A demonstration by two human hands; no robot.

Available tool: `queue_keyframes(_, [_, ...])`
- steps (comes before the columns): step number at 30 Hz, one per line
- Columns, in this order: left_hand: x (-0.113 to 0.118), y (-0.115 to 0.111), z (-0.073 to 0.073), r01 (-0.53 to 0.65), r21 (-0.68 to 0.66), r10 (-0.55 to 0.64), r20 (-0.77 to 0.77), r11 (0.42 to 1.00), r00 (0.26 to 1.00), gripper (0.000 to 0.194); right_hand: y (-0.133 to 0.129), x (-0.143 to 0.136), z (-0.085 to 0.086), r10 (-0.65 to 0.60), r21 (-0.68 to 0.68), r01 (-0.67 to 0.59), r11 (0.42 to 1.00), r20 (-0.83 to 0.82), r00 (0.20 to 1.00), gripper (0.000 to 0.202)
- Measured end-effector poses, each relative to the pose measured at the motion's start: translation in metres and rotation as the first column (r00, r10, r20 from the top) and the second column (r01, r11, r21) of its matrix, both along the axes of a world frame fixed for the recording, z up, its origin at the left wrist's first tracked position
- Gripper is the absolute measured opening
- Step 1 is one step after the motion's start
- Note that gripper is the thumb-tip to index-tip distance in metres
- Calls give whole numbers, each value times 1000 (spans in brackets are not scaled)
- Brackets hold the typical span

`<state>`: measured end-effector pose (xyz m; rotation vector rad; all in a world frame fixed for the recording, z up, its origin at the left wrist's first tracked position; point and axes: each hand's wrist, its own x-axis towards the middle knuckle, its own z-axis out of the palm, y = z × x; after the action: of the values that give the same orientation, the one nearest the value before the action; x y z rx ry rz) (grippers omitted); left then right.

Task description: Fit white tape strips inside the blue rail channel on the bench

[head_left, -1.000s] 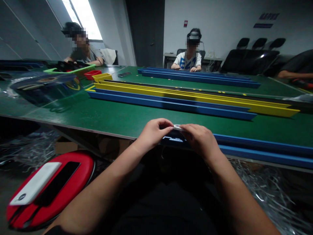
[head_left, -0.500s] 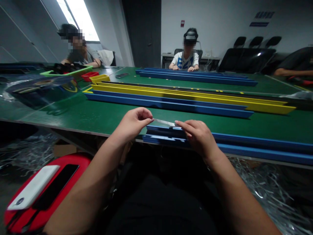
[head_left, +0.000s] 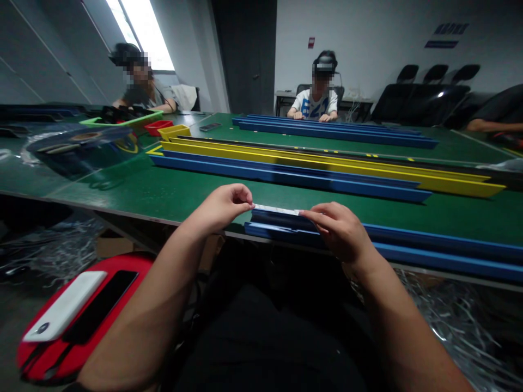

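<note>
A thin white strip (head_left: 276, 209), perhaps tape, is stretched between my two hands at the far edge of the near blue channel (head_left: 425, 242). My left hand (head_left: 229, 206) pinches the strip's left end, just beyond the channel's left end. The other end is between the thumb and forefinger of my right hand (head_left: 339, 226), which is over the channel and hides part of it. I cannot tell whether the strip fully touches the edge. The channel lies along the near edge of the green table (head_left: 196, 190).
Farther in lie another blue channel (head_left: 286, 175) and long yellow channels (head_left: 347, 162). A clear plastic-wrapped roll (head_left: 81, 149) is on the left, near a yellow bin (head_left: 175, 132) and a red bin (head_left: 156, 128). Co-workers sit across the table. A red stool (head_left: 134, 267) holds two devices.
The white strip has come down from just above the channel to its far edge and looks straighter. Both hands still hold its ends. The whole view has shifted slightly.
</note>
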<state>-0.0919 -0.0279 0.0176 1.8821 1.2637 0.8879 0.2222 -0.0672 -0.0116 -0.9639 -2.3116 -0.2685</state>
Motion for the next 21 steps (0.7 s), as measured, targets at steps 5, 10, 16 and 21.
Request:
queue_keyframes(5, [-7,-9,18,-32,32,28,123,999,992,25,-13,7,27,33,-88,-30,996,31,999,41])
queue_keyframes(10, [-20,-10,28,-108,71,90,219,992,971,28,-27,25,49,25,-140,-36,989,-74,997,46])
queue_keyframes(16, [-24,11,2,-2,-45,8,149,999,989,29,-26,40,53,-98,-117,106,987,69,993,43])
queue_keyframes(21, [-23,19,-14,-14,-49,13,-21,999,1000,26,-26,35,53,-75,-174,102,979,157,985,52])
